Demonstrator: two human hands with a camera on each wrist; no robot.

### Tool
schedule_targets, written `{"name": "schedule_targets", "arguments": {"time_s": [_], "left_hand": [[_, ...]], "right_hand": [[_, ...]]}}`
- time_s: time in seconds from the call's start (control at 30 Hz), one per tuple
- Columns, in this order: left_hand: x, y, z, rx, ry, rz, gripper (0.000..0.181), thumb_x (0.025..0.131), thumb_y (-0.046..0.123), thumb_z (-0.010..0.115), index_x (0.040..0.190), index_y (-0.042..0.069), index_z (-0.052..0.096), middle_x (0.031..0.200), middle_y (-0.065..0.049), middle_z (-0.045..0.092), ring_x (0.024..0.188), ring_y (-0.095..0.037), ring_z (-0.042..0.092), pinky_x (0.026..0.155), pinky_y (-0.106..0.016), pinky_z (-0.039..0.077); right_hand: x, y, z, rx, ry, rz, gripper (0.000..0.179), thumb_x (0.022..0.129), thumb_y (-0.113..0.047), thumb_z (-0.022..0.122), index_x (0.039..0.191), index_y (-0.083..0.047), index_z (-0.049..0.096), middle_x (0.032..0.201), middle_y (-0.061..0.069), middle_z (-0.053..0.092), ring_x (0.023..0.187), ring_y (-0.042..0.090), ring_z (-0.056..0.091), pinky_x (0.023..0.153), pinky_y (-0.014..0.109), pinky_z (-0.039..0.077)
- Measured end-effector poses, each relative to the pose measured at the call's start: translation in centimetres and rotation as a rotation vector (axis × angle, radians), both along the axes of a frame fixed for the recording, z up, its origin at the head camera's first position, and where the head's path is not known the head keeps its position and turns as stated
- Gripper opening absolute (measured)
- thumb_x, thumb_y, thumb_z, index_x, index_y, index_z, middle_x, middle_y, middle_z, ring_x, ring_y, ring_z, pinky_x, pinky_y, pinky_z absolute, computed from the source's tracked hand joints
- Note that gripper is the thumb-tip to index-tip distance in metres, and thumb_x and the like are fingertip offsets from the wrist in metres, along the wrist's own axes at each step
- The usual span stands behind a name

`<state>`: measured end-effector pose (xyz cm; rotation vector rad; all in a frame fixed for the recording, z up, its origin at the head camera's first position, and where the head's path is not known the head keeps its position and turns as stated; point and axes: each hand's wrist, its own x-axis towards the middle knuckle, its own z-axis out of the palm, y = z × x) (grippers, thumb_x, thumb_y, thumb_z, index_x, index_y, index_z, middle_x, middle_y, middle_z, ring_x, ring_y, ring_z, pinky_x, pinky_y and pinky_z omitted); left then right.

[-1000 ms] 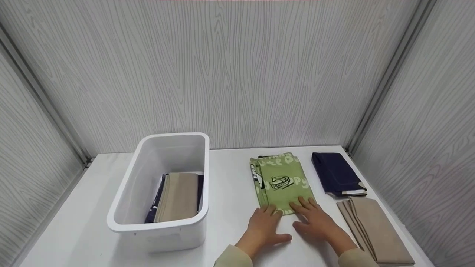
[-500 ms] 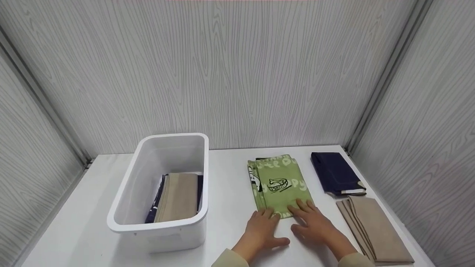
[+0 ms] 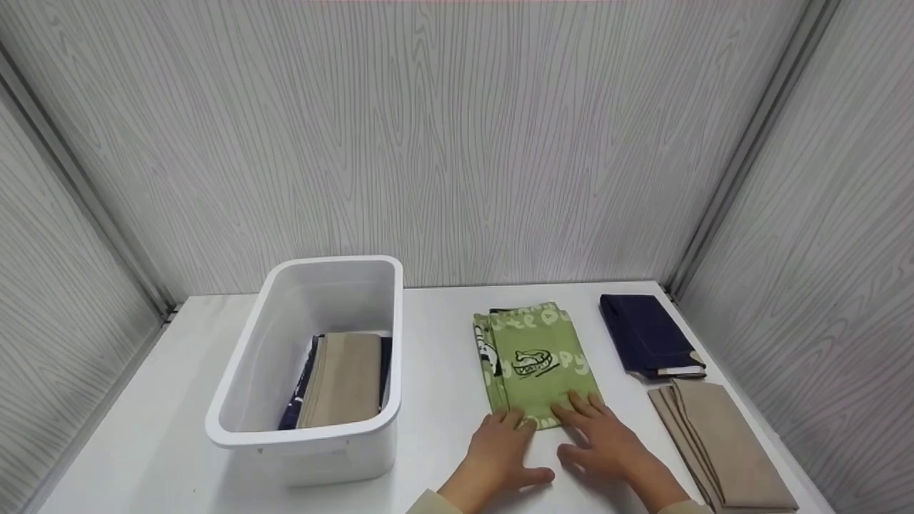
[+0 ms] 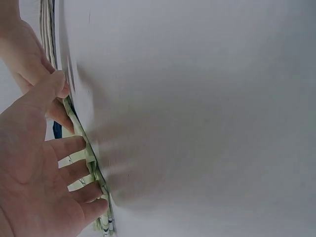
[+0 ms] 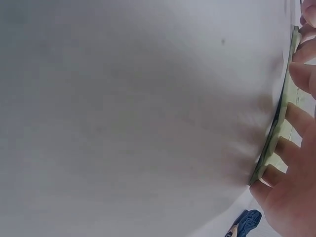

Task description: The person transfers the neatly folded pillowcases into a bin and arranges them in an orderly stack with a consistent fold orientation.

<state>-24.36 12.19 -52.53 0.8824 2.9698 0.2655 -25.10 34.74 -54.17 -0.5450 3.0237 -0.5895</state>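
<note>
A folded green cloth (image 3: 539, 364) with pale lettering and a black bowl drawing lies flat on the white table. My left hand (image 3: 496, 453) rests its fingertips on the cloth's near left edge, thumb stretched out to the right. At the near right edge, the fingertips of my right hand (image 3: 603, 439) press on the same cloth with the fingers spread. In the left wrist view the fingers of the left hand (image 4: 44, 173) reach over the cloth's folded edge (image 4: 91, 160). The right wrist view has the right hand (image 5: 296, 168) along that edge too.
To the left stands a white plastic tub (image 3: 235, 378) holding a folded beige cloth (image 3: 350, 378) between navy ones. On the right lie a folded navy cloth (image 3: 650, 332) and a folded beige cloth (image 3: 732, 442). Wood-grain panels (image 3: 428, 143) close off the back and sides.
The green cloth has slid a little toward me and slightly left, with both hands moving along with it. The tub and the other cloths stay where they were.
</note>
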Motion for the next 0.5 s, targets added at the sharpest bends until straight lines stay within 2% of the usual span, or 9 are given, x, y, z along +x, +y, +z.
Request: {"name": "schedule_targets", "arguments": {"time_s": [0.2, 0.3, 0.5], "left_hand": [[0.7, -0.6, 0.1, 0.011, 0.021, -0.008, 0.083, 0.078, 0.074, 0.065, 0.135, 0.014, 0.059, 0.136, -0.006, 0.055, 0.128, -0.028, 0.05, 0.107, -0.04, 0.044], [0.9, -1.0, 0.1, 0.027, 0.009, -0.021, 0.082, 0.079, 0.074, 0.064, 0.135, 0.013, 0.06, 0.135, -0.006, 0.055, 0.128, -0.029, 0.05, 0.106, -0.042, 0.044], [1.3, -1.9, 0.2, 0.036, -0.007, -0.048, 0.08, 0.081, 0.072, 0.064, 0.135, 0.014, 0.06, 0.139, -0.008, 0.055, 0.128, -0.03, 0.051, 0.106, -0.043, 0.045]], "right_hand": [[0.7, -0.7, 0.1, 0.001, 0.027, 0.006, 0.067, 0.086, -0.047, 0.067, 0.143, -0.014, 0.056, 0.153, 0.025, 0.04, 0.139, 0.059, 0.027, 0.108, 0.068, 0.031], [1.1, -1.1, 0.1, -0.002, 0.05, 0.0, 0.065, 0.086, -0.047, 0.067, 0.141, -0.014, 0.057, 0.151, 0.025, 0.042, 0.138, 0.059, 0.03, 0.109, 0.068, 0.032], [2.0, -1.5, 0.4, -0.01, 0.03, -0.006, 0.065, 0.087, -0.05, 0.067, 0.14, -0.014, 0.059, 0.15, 0.026, 0.043, 0.137, 0.059, 0.031, 0.108, 0.068, 0.033]]}}
